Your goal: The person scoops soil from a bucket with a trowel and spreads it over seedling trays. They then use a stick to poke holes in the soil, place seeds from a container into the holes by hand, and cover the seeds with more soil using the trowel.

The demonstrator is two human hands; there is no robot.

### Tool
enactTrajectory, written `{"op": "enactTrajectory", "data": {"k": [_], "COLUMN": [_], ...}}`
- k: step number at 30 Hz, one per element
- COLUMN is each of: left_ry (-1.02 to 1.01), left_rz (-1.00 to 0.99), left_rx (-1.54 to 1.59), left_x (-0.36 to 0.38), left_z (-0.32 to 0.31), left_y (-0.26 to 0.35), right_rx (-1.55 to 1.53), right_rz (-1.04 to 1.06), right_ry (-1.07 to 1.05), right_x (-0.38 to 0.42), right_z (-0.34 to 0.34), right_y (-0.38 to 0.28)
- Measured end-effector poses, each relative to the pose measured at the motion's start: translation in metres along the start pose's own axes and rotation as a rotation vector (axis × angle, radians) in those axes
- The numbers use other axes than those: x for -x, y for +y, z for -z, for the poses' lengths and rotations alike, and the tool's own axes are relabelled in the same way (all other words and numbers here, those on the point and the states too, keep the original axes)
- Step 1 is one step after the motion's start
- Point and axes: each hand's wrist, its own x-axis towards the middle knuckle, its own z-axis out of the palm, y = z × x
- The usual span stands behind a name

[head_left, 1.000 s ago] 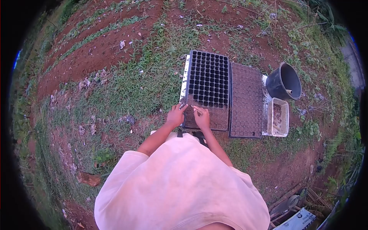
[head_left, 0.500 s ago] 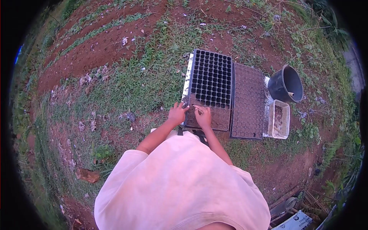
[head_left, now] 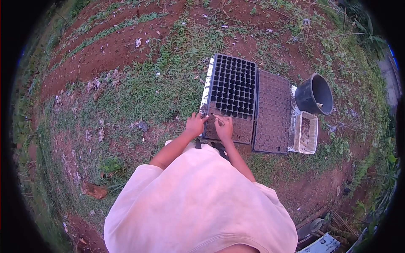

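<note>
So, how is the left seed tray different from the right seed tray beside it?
The left tray has mostly empty dark cells, with soil only in its near rows; the right tray looks filled with soil all over. Both hands, left and right, rest on the left tray; none touch the right tray. Both are black, rectangular, side by side.

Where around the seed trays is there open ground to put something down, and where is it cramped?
Open grass lies left of the half-filled tray. Right is crowded: filled tray, white tub, black bucket. The near edge is taken by the left hand and right hand.
</note>
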Motion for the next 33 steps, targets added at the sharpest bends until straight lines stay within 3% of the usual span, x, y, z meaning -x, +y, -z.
{"op": "enactTrajectory", "data": {"k": [15, 21, 33], "left_ry": [0.066, 0.003, -0.069], "left_rz": [-0.099, -0.065, -0.033], "left_rx": [-0.073, -0.074, -0.053], "left_x": [0.009, 0.014, 0.015], "left_z": [-0.007, -0.005, 0.000], "left_y": [0.000, 0.003, 0.006], "right_rx": [-0.018, -0.094, -0.040], "right_rz": [0.009, -0.068, -0.011], "right_ry": [-0.045, -0.062, -0.067], "right_x": [0.006, 0.009, 0.009], "right_z": [-0.001, -0.002, 0.002], "right_y": [0.002, 0.003, 0.002]}}
